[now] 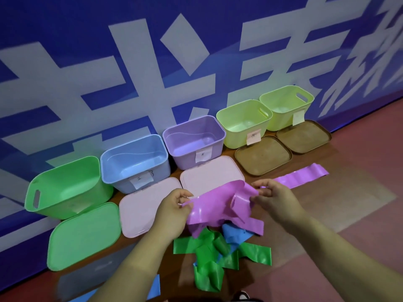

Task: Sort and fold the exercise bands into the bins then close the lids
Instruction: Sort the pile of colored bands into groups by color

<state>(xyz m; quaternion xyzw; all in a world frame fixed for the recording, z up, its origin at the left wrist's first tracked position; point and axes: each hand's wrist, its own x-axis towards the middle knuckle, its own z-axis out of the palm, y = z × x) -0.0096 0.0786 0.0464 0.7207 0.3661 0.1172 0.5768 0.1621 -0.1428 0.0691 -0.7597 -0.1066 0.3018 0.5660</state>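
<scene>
Exercise bands lie in a loose heap at the near edge of the table, and one of them, a purple band, is lifted above the heap between both hands. The left hand pinches its left edge with fingers curled round the thin material. The right hand pinches the upper right edge the same way. The two hands are held apart with the crumpled band sagging between them.

A flat purple strip runs from behind the right hand out to the right along the table; I cannot tell whether it belongs to the held band. Under the held band lie tangled green bands with a blue band among them. Another blue strip shows at the bottom edge.

Five open bins stand in a row against a blue wall with large white characters. From left to right they are a green bin, a blue bin, a purple bin, a near yellow bin and a far yellow bin. The last four carry paper labels on their fronts. No band can be seen inside any bin.

In front of each bin a lid lies flat on the table. These are a green lid, two pink lids and two brown lids.
</scene>
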